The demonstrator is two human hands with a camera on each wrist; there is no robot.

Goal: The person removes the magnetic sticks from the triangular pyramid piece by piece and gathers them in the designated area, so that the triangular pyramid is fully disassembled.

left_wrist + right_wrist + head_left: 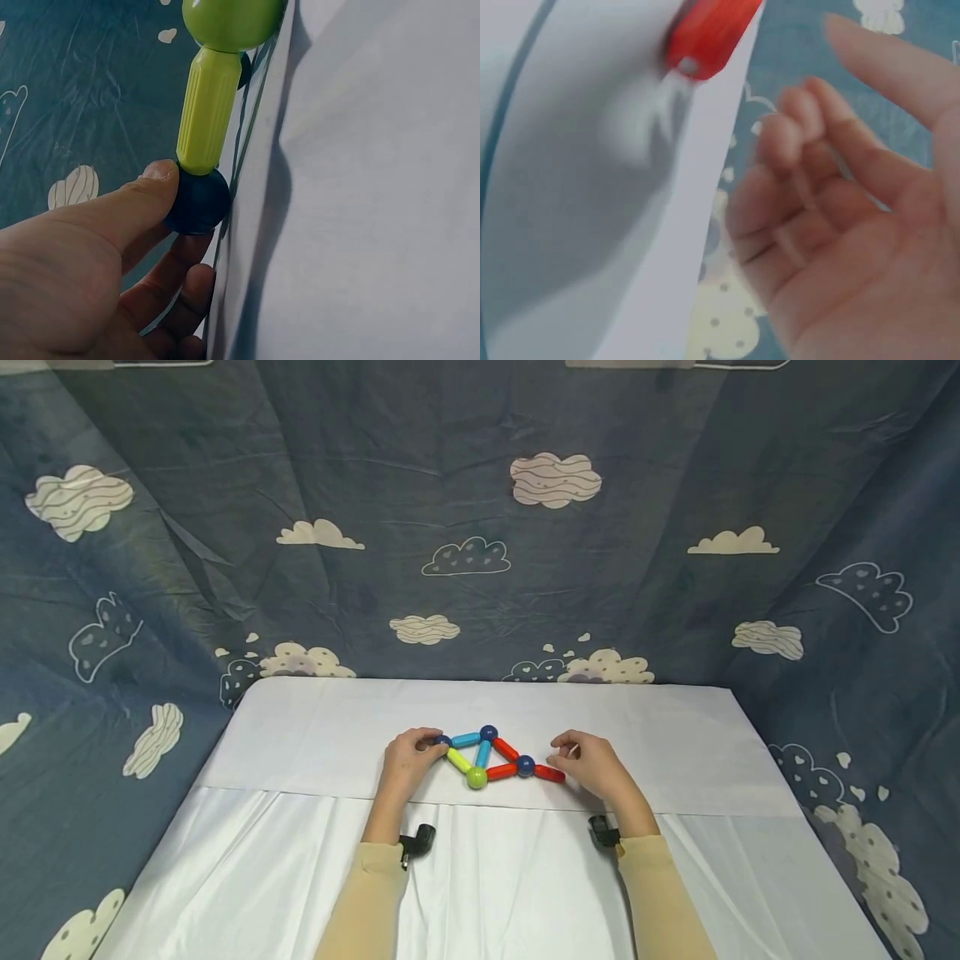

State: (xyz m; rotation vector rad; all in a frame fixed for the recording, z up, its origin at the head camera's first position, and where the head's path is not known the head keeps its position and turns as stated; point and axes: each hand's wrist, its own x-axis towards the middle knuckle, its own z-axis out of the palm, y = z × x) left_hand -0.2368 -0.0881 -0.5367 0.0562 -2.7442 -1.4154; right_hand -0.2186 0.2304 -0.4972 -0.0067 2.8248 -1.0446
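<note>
On the white cloth lies a flat figure of magnetic rods and balls, two triangles sharing a side. My left hand (405,764) pinches the dark blue ball (201,202) at its left corner between thumb and fingers. A yellow-green rod (208,112) joins that ball to a green ball (477,777). Light blue rods (466,740) and red rods (502,772) link the others, including a top blue ball (489,732) and a right blue ball (525,766). A red rod (550,773) sticks out rightward. Just beyond its free end, my right hand (596,767) holds nothing, fingers loosely bent.
White cloth (315,735) covers the table, with a seam running across in front of the figure. A dark blue curtain (360,593) with cloud prints hangs behind and at both sides. Black wrist cameras (417,842) sit on both wrists.
</note>
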